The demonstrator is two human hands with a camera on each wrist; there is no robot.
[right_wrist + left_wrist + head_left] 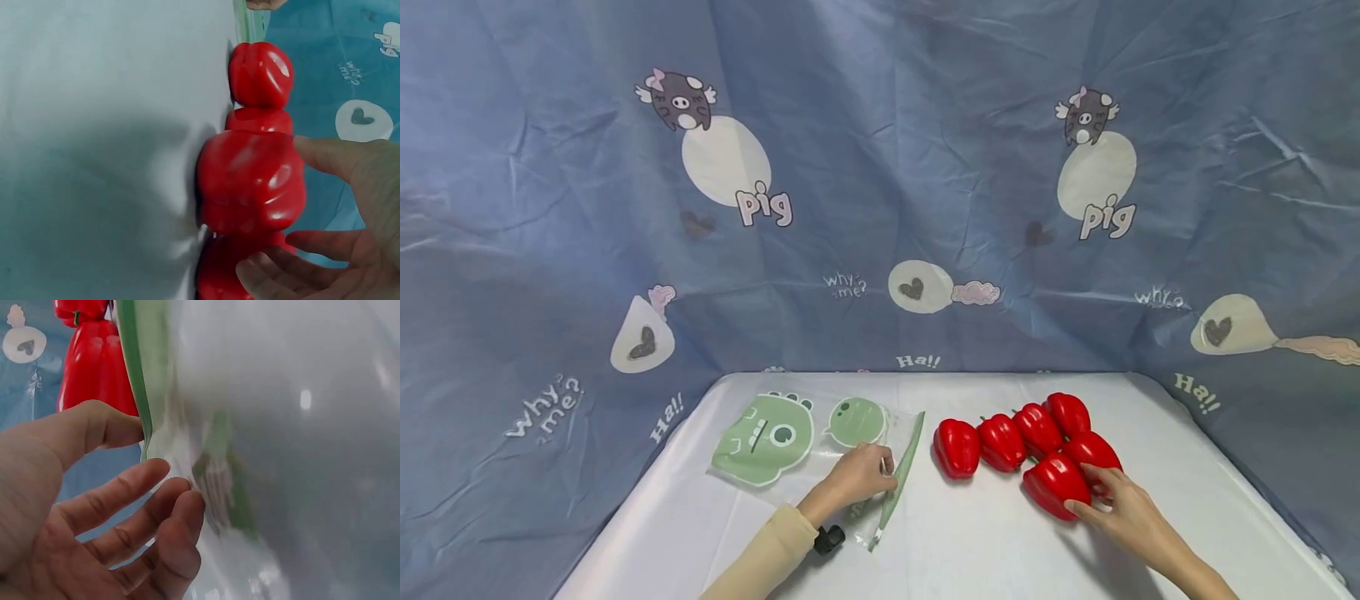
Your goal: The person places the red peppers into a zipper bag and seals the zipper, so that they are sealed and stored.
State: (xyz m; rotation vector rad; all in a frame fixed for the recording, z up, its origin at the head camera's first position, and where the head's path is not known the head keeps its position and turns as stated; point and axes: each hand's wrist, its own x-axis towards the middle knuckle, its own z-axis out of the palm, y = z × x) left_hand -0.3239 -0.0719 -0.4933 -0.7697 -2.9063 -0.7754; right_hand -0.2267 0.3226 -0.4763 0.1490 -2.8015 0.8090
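My left hand (pixel 862 475) pinches the green zip edge (pixel 901 479) of a clear zip bag (pixel 833 467) printed with a green monster. In the left wrist view, the thumb (pixel 122 430) lies against the green strip, with the other fingers loosely curled beside the plastic. At the right, my right hand (pixel 1120 508) is at the nearest red bell pepper (pixel 1056 486). Its thumb (pixel 319 153) touches one side in the right wrist view, and the fingers spread along the other. That pepper rests on the table, against its neighbours.
Several more red bell peppers (pixel 1002 442) form a cluster behind the nearest one, with another pepper (pixel 957 448) at its left end. White cloth covers the table (pixel 970 542). A blue printed curtain (pixel 880 167) hangs behind and at both sides.
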